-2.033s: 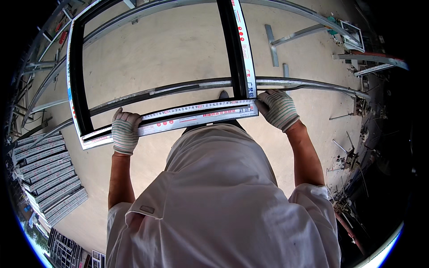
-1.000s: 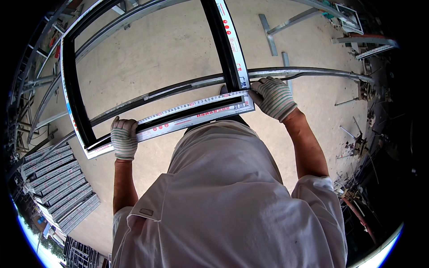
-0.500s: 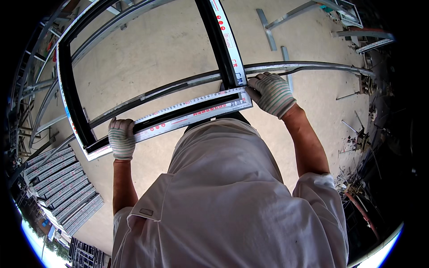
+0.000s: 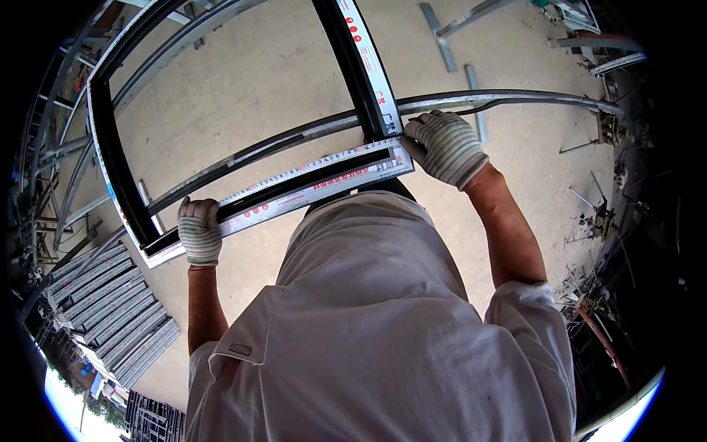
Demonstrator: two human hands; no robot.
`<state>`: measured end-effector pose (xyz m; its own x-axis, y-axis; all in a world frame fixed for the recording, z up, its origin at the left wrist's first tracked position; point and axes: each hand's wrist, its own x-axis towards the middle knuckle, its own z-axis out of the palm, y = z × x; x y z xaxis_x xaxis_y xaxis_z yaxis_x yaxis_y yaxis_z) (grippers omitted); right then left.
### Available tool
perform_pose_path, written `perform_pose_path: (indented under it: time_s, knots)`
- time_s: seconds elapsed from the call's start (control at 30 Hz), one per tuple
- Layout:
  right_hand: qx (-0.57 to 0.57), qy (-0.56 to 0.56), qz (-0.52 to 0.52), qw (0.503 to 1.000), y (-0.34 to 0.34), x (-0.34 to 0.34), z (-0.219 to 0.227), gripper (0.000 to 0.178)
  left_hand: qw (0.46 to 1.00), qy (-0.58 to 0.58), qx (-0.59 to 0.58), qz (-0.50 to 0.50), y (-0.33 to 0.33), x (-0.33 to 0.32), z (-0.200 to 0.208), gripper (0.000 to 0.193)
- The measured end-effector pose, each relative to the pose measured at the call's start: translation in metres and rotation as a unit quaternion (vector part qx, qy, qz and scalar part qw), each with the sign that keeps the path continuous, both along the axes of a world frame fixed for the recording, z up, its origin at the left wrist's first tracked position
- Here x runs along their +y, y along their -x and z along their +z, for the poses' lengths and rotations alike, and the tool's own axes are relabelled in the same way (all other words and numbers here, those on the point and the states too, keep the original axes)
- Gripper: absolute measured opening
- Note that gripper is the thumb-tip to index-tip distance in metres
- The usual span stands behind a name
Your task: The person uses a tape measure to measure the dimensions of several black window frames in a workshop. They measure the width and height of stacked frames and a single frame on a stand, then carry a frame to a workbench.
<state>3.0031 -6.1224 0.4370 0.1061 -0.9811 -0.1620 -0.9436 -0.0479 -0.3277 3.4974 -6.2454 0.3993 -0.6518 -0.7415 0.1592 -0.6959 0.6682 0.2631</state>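
Note:
A rectangular window frame (image 4: 372,88), black inside with printed white protective film, stands in front of my body. A pale tape measure (image 4: 302,169) is stretched along its near bar. My left hand (image 4: 199,232), in a striped knit glove, is closed over the near bar close to the left corner, where the tape's left end goes under the fingers. At the right corner my right hand (image 4: 448,151), gloved alike, is closed with thumb and fingers at the tape's other end. What lies inside that palm is hidden.
A long metal rail (image 4: 501,97) crosses beneath the frame. Film-wrapped profiles (image 4: 114,309) are stacked on the floor at left. Loose metal bars (image 4: 440,40) lie at the far right, and tools with clutter (image 4: 600,217) line the right side.
The frame and tape sit slightly higher and further left in the view, which has shifted a little. Both hands keep their places on the tape.

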Motion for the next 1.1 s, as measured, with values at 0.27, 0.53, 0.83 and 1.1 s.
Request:
perform_pose_path:
  time_s: [0.27,0.53,0.83,1.1]
  knots:
    - [0.011,-0.030,-0.006,0.999,0.0004,-0.0021,0.0014,0.022,1.000,0.002,-0.010,-0.005,0.0023,-0.0006,0.0011,0.003]
    - [0.015,-0.032,-0.010,0.999,-0.0002,-0.0020,0.0030,0.021,1.000,-0.001,-0.022,-0.002,0.0052,-0.0002,0.0027,0.002]
    - [0.014,-0.040,-0.007,0.999,0.0005,-0.0024,0.0006,0.022,1.000,-0.004,-0.021,-0.002,0.0041,-0.0005,0.0000,0.002]
    - [0.011,-0.041,-0.008,0.999,0.0010,-0.0022,0.0018,0.023,1.000,-0.013,-0.027,0.006,0.0047,0.0001,0.0000,0.002]
